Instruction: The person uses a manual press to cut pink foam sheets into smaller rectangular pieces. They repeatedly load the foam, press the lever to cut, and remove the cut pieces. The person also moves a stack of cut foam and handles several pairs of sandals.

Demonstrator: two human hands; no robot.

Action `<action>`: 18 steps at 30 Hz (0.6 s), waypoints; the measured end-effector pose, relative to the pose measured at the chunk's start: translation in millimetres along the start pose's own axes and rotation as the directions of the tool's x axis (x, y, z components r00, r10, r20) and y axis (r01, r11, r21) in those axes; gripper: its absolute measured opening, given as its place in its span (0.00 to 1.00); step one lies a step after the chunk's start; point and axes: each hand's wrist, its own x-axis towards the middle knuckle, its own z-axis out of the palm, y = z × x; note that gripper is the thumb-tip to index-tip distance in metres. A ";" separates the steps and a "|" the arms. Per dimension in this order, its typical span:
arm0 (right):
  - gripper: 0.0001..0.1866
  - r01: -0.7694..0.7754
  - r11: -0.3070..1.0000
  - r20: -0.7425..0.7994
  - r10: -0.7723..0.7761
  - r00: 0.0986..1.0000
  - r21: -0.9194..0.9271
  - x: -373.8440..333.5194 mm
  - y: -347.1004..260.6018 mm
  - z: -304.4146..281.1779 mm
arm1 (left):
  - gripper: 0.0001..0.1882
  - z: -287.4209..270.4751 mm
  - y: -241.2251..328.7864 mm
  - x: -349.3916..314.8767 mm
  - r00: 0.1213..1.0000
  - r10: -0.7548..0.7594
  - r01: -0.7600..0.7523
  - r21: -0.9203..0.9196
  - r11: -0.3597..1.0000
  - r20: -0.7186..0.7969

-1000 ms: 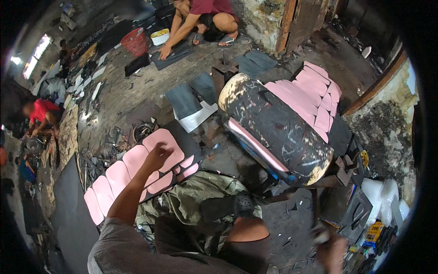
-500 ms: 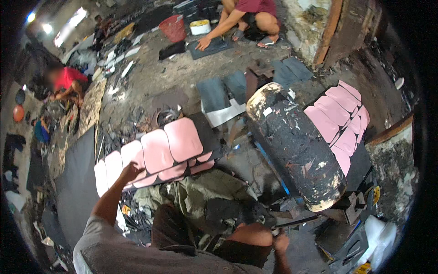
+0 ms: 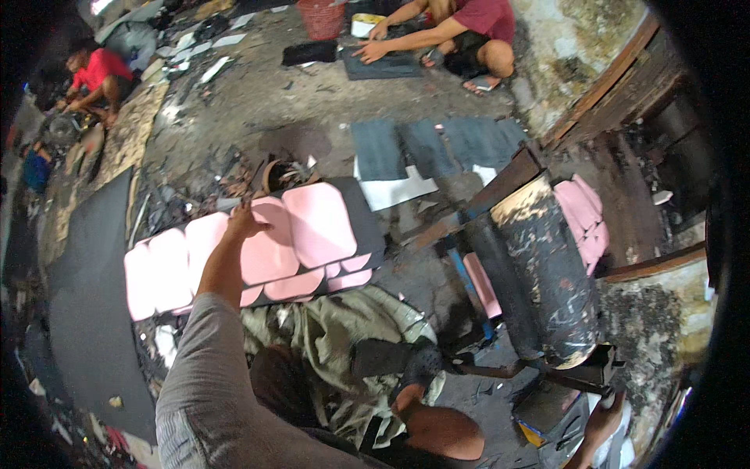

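Note:
Pink rounded panels [image 3: 319, 227] lie in a row on a black sheet [image 3: 366, 215] on my left. My left hand [image 3: 247, 222] reaches over them, fingers apart, at the far edge of the middle panels; whether it presses on them I cannot tell. At the lower right my right hand [image 3: 605, 416] is wrapped round the end of a dark metal crank handle [image 3: 574, 384]. That handle runs toward a worn black roller [image 3: 558, 273] with pale, peeling ends. More pink pieces [image 3: 580, 219] show beyond the roller, and a pink strip [image 3: 482, 285] shows on its near side.
Crumpled green cloth [image 3: 312, 320] lies by my legs. Blue-grey sheets [image 3: 437, 148] and white scraps are ahead. A co-worker [image 3: 476, 39] squats at the back with both hands on a dark sheet, near a red basket [image 3: 322, 19]. Another person [image 3: 101, 78] sits far left.
My right hand has moved right and outward with the crank handle. The roller has turned, and fewer pink pieces show beyond it. My left hand has shifted forward along the panels.

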 end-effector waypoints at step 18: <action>0.19 -0.117 0.989 0.047 0.122 0.991 -0.094 1.3 -0.5 11.7 | 0.69 -114.2 35.5 -54.3 0.979 0.204 -0.205 -0.047 0.978 -0.030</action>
